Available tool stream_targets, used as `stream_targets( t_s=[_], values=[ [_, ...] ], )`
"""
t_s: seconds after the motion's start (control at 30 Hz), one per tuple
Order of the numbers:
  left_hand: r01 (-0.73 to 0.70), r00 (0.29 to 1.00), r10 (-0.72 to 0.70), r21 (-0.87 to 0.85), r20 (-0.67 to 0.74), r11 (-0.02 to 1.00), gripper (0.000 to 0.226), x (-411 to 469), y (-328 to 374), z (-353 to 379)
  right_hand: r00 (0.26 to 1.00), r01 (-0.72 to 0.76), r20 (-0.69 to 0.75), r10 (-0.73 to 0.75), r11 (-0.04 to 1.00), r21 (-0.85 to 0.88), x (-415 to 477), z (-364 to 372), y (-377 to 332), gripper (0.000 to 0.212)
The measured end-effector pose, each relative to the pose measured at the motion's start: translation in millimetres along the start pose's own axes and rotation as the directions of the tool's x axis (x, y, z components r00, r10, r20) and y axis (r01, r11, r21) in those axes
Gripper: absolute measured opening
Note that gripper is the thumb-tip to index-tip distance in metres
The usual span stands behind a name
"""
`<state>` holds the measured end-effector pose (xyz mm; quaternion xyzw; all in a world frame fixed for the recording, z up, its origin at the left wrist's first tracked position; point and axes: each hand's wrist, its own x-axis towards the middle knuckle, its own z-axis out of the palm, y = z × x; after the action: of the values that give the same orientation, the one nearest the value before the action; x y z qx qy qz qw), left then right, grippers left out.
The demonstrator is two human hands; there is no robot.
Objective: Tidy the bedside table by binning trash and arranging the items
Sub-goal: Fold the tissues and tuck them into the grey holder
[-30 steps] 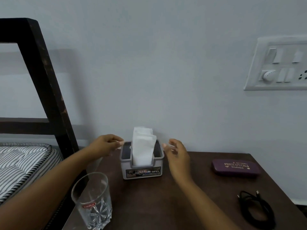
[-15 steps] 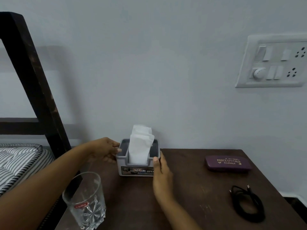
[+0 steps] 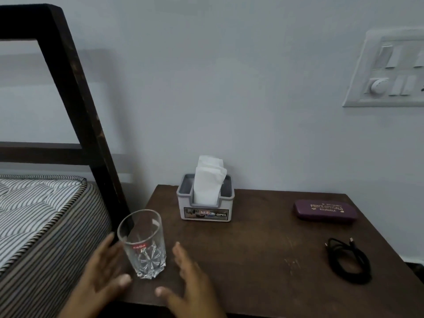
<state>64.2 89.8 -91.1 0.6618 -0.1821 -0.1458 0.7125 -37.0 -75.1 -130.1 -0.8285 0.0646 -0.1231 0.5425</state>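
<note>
The bedside table (image 3: 263, 249) stood against the wall beside the bed, and it carried one clear glass (image 3: 143, 244) with a red "cello" label at its front left, one grey tissue holder (image 3: 205, 203) marked "OPEL" at the back, one purple case (image 3: 324, 211) lettered "PRINCE OPTICALS" at the back right and one coiled black cable (image 3: 347, 260) in front of the case. The left hand (image 3: 103, 274) and the right hand (image 3: 190, 278) flanked the glass, palms turned inward. Both had their fingers straight and spread and gripped nothing.
</note>
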Motion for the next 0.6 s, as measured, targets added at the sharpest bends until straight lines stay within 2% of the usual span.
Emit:
stream_targets(
  t_s=[0.07, 0.13, 0.23, 0.33, 0.5, 0.6],
  values=[
    [-0.024, 0.999, 0.024, 0.018, 0.021, 1.000, 0.122, -11, -10, 15, 0.998, -0.050, 0.030, 0.050, 0.999, -0.002, 7, 9, -9, 0.100],
    [-0.075, 0.997, 0.077, 0.061, -0.027, 0.995, 0.118, -11, -8, 31, 0.998, -0.068, -0.008, 0.068, 0.997, -0.028, 15, 14, -12, 0.100],
    [-0.124, 0.983, 0.139, 0.124, -0.121, 0.985, 0.094, -5, -8, 44, 0.991, -0.073, -0.109, 0.075, 0.997, 0.024, 23, 18, -14, 0.083],
    [-0.149, 0.966, 0.178, 0.156, -0.186, 0.976, 0.081, 1, -11, 58, 0.970, -0.053, -0.232, 0.077, 0.992, 0.111, 26, 16, -8, 0.065],
    [-0.141, 0.975, 0.164, 0.151, -0.150, 0.978, 0.075, 10, -13, 90, 0.942, -0.012, -0.327, 0.071, 0.984, 0.178, 22, -17, 2, 0.076],
    [-0.125, 0.986, 0.134, 0.090, -0.100, 0.988, 0.076, 11, -17, 105, 0.927, -0.023, -0.363, 0.090, 0.982, 0.186, 14, -35, 8, 0.066]
  ],
)
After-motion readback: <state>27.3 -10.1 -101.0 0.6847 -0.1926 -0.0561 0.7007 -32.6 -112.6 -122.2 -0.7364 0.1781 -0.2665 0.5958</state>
